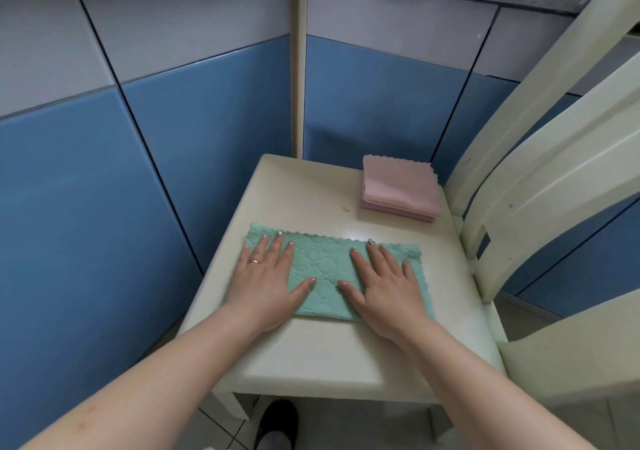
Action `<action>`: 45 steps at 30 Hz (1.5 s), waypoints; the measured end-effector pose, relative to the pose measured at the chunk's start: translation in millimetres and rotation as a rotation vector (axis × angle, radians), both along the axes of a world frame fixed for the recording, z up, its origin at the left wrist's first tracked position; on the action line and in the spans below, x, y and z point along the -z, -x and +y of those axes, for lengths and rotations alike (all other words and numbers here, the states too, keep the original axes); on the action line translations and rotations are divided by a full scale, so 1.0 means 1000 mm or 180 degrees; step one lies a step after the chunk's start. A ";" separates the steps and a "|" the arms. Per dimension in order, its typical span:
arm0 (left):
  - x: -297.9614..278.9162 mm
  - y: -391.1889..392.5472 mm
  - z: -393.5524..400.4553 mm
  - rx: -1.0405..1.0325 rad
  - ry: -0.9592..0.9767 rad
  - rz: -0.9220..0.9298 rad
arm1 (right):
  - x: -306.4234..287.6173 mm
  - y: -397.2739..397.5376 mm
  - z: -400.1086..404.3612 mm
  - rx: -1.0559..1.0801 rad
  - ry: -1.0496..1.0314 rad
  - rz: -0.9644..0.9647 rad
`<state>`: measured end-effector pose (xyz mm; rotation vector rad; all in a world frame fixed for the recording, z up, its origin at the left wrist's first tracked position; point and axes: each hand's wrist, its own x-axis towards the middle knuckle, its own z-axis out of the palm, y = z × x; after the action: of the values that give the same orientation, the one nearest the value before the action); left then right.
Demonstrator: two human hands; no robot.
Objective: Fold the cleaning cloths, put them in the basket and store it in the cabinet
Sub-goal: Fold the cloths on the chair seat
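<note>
A green cleaning cloth (325,269), folded into a long rectangle, lies flat on the cream chair seat (311,349). My left hand (268,276) presses flat on the cloth's left half with fingers spread. My right hand (386,283) presses flat on its right half in the same way. A stack of folded pink cloths (400,188) sits at the seat's far right corner, apart from both hands. No basket is in view.
The chair's cream backrest (540,158) rises on the right. Blue and grey cabinet doors (214,110) form a corner right behind the seat. A dark slipper (277,422) shows on the tiled floor below the seat's front edge.
</note>
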<state>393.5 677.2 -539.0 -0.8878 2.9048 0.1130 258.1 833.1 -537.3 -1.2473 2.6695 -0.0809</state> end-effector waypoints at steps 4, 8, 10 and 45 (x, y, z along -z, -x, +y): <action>-0.003 -0.008 -0.010 -0.0056 0.0074 -0.0046 | -0.003 0.017 0.027 0.0243 -0.0067 0.0117; -0.009 -0.005 -0.019 0.0093 0.0345 0.0036 | -0.015 0.009 0.042 0.0226 -0.0285 0.0418; -0.018 -0.006 -0.021 0.0326 0.0685 0.0368 | -0.022 -0.004 0.050 0.0192 -0.0414 0.0567; -0.002 -0.101 0.026 0.1962 -0.0175 0.1083 | -0.001 -0.073 0.095 -0.0840 0.1528 -0.0226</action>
<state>494.7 703.7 -536.5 0.0732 3.3104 0.3128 331.3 927.6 -536.7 -1.6807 2.4763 -0.7467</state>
